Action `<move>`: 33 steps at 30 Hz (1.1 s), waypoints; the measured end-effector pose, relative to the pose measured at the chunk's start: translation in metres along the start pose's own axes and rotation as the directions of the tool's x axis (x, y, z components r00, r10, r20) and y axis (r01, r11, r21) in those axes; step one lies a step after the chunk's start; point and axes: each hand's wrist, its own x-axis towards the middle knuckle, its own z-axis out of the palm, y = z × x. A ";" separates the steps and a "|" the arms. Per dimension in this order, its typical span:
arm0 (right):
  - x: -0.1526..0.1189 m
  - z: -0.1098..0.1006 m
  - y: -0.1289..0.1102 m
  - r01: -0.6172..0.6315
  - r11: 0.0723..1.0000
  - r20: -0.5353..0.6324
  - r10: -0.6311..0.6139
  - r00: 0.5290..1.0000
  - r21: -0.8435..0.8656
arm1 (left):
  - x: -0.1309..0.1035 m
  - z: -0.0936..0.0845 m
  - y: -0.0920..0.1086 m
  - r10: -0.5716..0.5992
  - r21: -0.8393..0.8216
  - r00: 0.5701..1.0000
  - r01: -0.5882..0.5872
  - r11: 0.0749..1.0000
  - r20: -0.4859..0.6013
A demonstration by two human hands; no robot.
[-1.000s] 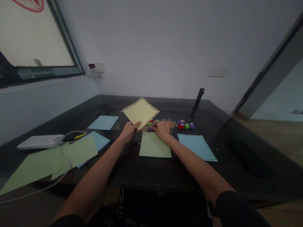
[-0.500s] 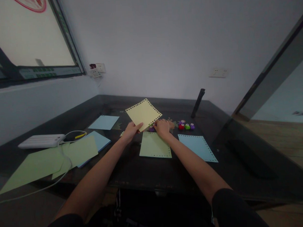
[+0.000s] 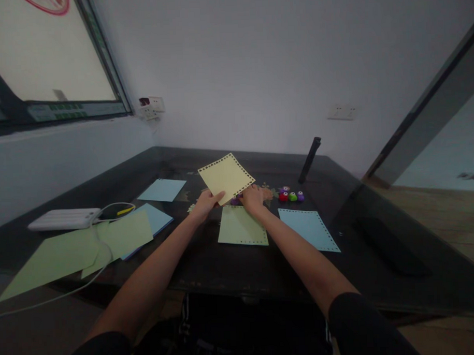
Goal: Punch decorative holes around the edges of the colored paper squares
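Observation:
A square yellow sheet of paper (image 3: pixel 226 177) is held up and tilted above the table, with small holes punched along its edges. My left hand (image 3: pixel 207 203) pinches its lower left edge, thumb on top. At the lower right edge, my right hand (image 3: pixel 254 197) is closed, its fingers around a small purple paper punch (image 3: pixel 240 196), mostly hidden by the fingers. Below lies a green sheet (image 3: pixel 242 226) with holes along its borders, partly under my right forearm. To the right is a blue sheet (image 3: pixel 309 229), also edged with holes.
Several small round punches (image 3: pixel 283 196) in red, green and purple stand at the right. At left lie blue paper (image 3: pixel 163 190), green sheets (image 3: pixel 122 236), a white power bank (image 3: pixel 65 219) and a cable. A black stick-like object (image 3: pixel 310 159) stands at the back right; a dark flat object (image 3: pixel 390 244) lies below it.
The yellow sheet has shifted very slightly to the right. My right fingers stay at its lower right edge, a little more closed; my left hand keeps its pinch.

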 end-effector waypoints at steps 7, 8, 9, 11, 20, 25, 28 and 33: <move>-0.001 0.002 0.001 0.012 1.000 -0.011 -0.012 1.000 -0.008 | -0.004 0.002 0.006 -0.009 -0.031 1.000 0.009 0.999 -0.003; -0.002 0.002 0.001 0.014 1.000 -0.011 -0.014 1.000 -0.005 | -0.004 0.001 0.006 -0.007 -0.027 1.000 0.007 1.000 -0.009; -0.002 0.001 0.002 0.015 1.000 -0.010 -0.015 1.000 -0.002 | -0.004 0.001 0.006 -0.006 -0.024 1.000 0.005 1.000 -0.017; -0.003 0.001 0.003 0.017 1.000 -0.011 -0.017 1.000 0.002 | -0.004 0.001 0.006 -0.004 -0.023 1.000 0.003 1.000 -0.026; -0.004 0.003 0.000 0.018 1.000 -0.035 -0.018 0.999 -0.013 | -0.004 0.003 0.006 -0.030 -0.013 0.999 0.030 0.999 -0.029; -0.005 0.001 0.001 -0.014 0.997 -0.059 0.018 0.998 0.072 | -0.004 0.005 0.005 -0.025 -0.020 1.000 0.025 0.999 0.005; -0.003 -0.004 0.006 -0.051 0.961 -0.074 0.074 0.995 0.274 | -0.005 0.007 0.002 -0.041 -0.052 0.999 0.042 0.998 0.016; -0.021 -0.025 0.027 -0.097 0.475 0.063 0.087 0.994 0.874 | -0.013 0.021 0.005 -0.084 -0.107 0.994 0.090 0.990 0.063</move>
